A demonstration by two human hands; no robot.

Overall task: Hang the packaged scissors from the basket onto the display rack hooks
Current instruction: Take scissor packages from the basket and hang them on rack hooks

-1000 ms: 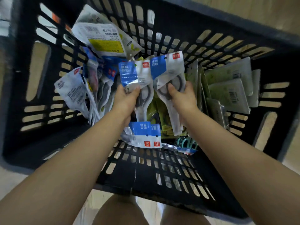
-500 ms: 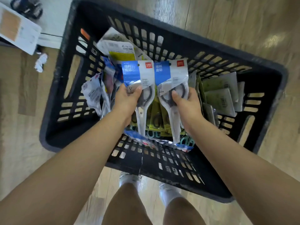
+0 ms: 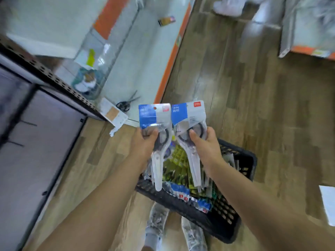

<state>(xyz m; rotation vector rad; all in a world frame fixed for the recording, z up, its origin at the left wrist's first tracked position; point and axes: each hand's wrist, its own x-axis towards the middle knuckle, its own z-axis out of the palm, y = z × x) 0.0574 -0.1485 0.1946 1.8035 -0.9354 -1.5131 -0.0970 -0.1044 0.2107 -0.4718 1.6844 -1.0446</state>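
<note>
Hands (image 3: 145, 144) (image 3: 206, 147) around 2 scissors packs (image 3: 155, 116) (image 3: 188, 113)

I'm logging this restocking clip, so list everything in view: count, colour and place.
Held scissors packs: two, blue and white cards, black handles; left pack, right pack, both raised above the basket.
Basket: one, black plastic, on the floor below the hands.
Packs in basket: many, green-yellow and blue-white; count unclear.
Loose scissors: one, black handles, on the pale shelf base.
Display rack: one, grey panel with dark hooks, far left.
Floor: wood-brown planks.
White sheet: one, at the right edge.
Left hand: grips the left pack.
Right hand: grips the right pack.
Legs: two, bottom centre.
</note>
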